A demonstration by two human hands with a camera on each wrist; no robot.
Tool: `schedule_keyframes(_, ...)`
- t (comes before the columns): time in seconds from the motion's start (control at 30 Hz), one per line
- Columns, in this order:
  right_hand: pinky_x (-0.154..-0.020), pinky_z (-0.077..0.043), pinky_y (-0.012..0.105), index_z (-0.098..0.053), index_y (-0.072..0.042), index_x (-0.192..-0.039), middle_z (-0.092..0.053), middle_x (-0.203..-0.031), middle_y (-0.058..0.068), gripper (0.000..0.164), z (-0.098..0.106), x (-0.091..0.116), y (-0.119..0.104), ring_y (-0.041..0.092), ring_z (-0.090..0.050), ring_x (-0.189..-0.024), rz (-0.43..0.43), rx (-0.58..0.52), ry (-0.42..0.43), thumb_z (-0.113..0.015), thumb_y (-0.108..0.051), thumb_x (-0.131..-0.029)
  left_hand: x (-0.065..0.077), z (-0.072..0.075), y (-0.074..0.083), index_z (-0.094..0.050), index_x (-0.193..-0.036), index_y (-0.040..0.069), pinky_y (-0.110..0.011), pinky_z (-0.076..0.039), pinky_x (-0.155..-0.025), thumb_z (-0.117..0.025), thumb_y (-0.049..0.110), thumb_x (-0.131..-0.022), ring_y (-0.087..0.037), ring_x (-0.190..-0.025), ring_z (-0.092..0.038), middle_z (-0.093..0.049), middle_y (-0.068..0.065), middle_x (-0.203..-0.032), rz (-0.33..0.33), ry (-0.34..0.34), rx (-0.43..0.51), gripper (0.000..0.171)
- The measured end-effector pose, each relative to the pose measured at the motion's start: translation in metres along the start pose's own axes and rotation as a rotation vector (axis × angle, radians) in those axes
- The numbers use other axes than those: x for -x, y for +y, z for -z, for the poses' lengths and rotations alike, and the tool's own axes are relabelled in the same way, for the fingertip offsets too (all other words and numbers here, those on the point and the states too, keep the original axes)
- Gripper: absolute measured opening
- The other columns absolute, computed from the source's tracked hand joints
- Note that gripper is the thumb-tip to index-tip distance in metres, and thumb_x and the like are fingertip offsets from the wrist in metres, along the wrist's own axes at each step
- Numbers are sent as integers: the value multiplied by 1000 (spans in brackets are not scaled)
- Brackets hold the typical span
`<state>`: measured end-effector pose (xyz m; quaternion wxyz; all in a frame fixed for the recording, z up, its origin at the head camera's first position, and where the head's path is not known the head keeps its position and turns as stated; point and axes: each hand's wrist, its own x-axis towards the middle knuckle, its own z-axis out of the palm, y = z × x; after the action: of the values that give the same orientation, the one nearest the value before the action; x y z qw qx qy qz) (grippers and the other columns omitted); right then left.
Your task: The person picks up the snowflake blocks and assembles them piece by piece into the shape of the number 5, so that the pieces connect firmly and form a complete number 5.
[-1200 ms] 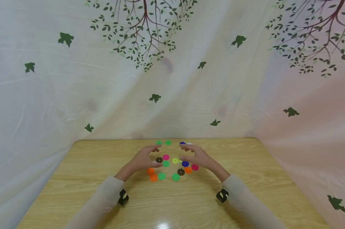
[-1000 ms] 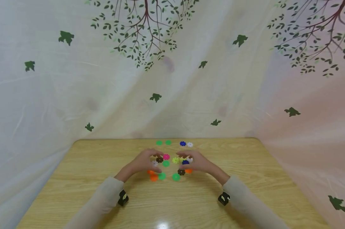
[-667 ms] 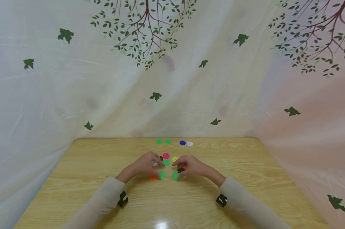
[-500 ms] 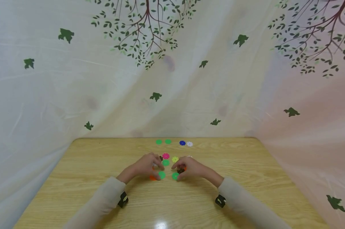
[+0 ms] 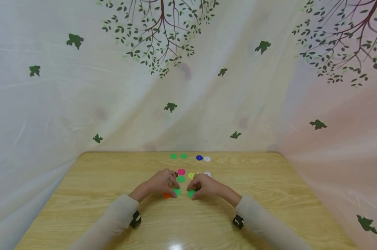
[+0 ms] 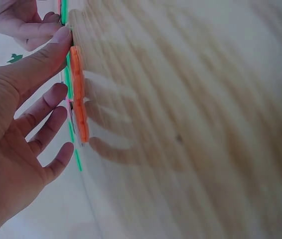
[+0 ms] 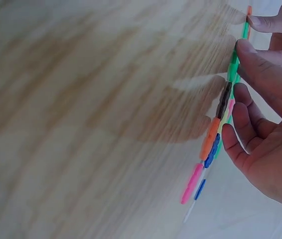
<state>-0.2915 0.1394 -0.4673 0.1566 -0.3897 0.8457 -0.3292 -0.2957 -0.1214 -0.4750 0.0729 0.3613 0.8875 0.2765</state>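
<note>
My left hand pinches a green plastic disc between thumb and index finger, low over the table. Its other fingers hang loosely curved in the left wrist view, beside two orange discs. Opposite it, my right hand pinches another green disc with thumb and index finger. A brown flower-shaped disc, an orange one and a pink one lie by the right hand in the right wrist view. The two held discs are a short gap apart. Fingers partly hide several discs.
A pink disc, a green disc and a yellow disc lie beyond the hands. Farther back are two green discs, a blue disc and a white disc. A printed cloth hangs behind the wooden table.
Both hands have come down and nearer to me, from over the middle discs to the two nearest green ones. Thumbs and index fingers have closed from wide apart onto those discs.
</note>
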Motion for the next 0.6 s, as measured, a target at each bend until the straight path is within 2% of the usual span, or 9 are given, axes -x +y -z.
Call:
schedule_keyframes(0.33,-70,-47,17,-75,-2,-98,-66,-91,10,21,1,-2,-2,16,-56,-81,-13,-3,-4,-86,-7,-80,-2,1,1,-82,-93,13,-25,-43,-79,-92,24,-75,-12,-92,-49,-71,4,-92,1,-7,11,23)
schedule_keyframes(0.5,-69,-48,18,-70,-5,-94,-67,-88,6,22,1,-4,-1,11,-55,-78,-32,-25,-4,-86,-5,-80,-1,0,2,-78,-90,12,-25,-50,-81,-92,19,-75,-10,-89,-56,-70,4,-90,40,0,100,22)
schedule_keyframes(0.6,-68,-48,19,-69,-6,-93,-66,-86,3,21,1,-4,0,7,-54,-75,-43,-34,2,-85,-4,-81,-2,-1,2,-73,-90,13,-23,-53,-76,-92,16,-75,-8,-81,-59,-68,5,-87,76,3,158,24)
